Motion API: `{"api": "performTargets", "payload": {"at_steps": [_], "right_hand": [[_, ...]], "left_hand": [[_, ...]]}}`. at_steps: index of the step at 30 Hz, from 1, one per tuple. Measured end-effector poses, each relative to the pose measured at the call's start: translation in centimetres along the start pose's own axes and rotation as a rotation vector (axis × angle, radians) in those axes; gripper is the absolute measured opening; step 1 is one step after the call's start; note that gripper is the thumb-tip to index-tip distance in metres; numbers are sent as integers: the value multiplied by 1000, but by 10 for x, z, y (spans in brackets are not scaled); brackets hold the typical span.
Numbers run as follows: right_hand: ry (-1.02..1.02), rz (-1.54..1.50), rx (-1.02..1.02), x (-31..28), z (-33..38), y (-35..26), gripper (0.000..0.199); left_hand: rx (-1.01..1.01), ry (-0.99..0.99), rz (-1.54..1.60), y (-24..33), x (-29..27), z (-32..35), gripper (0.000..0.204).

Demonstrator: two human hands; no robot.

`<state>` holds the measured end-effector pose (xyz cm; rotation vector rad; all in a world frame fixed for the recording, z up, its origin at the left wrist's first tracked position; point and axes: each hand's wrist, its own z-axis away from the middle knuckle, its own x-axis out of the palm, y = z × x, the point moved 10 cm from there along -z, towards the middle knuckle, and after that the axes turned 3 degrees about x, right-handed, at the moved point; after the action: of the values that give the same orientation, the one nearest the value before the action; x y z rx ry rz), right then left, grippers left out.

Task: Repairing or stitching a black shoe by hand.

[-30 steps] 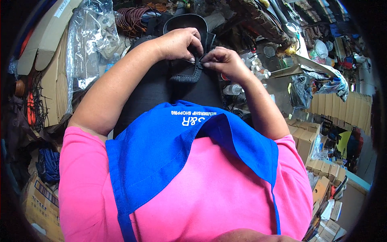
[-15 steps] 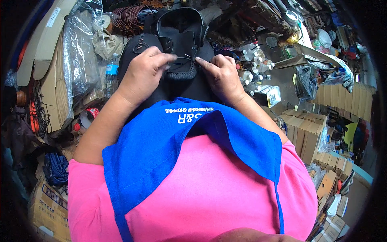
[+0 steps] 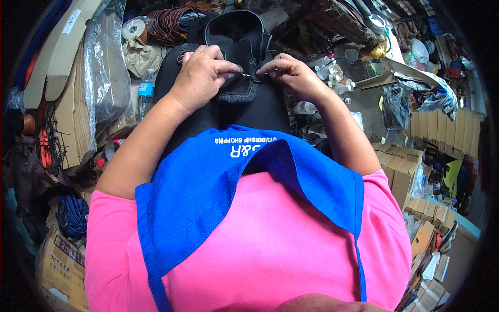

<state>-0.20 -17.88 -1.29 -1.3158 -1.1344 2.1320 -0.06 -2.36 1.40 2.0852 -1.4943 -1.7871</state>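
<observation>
On my lap lies a black item (image 3: 235, 54) with a wide, open, rounded top and a thickly stitched lower edge; I cannot tell its exact kind. My left hand (image 3: 205, 73) rests over its left side, thumb and finger pinched at a thin, shiny needle-like piece (image 3: 245, 75) near the stitched seam. Facing it, my right hand (image 3: 292, 77) pinches at the seam's right side, where another thin pale tip (image 3: 265, 73) shows at the fingers. The two pinches are a short way apart. A blue apron (image 3: 208, 177) covers my front below the item.
A water bottle (image 3: 145, 93) stands left of my lap, beside clear plastic sheeting (image 3: 106, 67) and cardboard (image 3: 62, 52). Spools and coiled cord (image 3: 163, 26) lie beyond. Several small bottles (image 3: 332, 78) crowd the right, with stacked cardboard boxes (image 3: 400, 166) farther right.
My right hand has turned, drawing its fingers into a pinch at the seam. My left hand has moved right, toward it. The thin shiny pieces, earlier lying between the hands, are now at the fingertips.
</observation>
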Motion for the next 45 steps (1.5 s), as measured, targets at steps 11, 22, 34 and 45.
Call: {"api": "performTargets", "payload": {"at_steps": [11, 22, 34, 45], "right_hand": [[-8, -6, 0, 0, -3, 3, 26], [-31, 12, 8, 4, 1, 4, 27], [19, -417, 217, 16, 4, 26, 26], [30, -287, 274, 10, -11, 12, 15]], "left_hand": [[-12, -74, -26, 2, 7, -2, 16], [141, -158, 114, -2, 19, -17, 17], [-170, -183, 25, -5, 21, -7, 17], [-212, -280, 218, -7, 39, -19, 22]]}}
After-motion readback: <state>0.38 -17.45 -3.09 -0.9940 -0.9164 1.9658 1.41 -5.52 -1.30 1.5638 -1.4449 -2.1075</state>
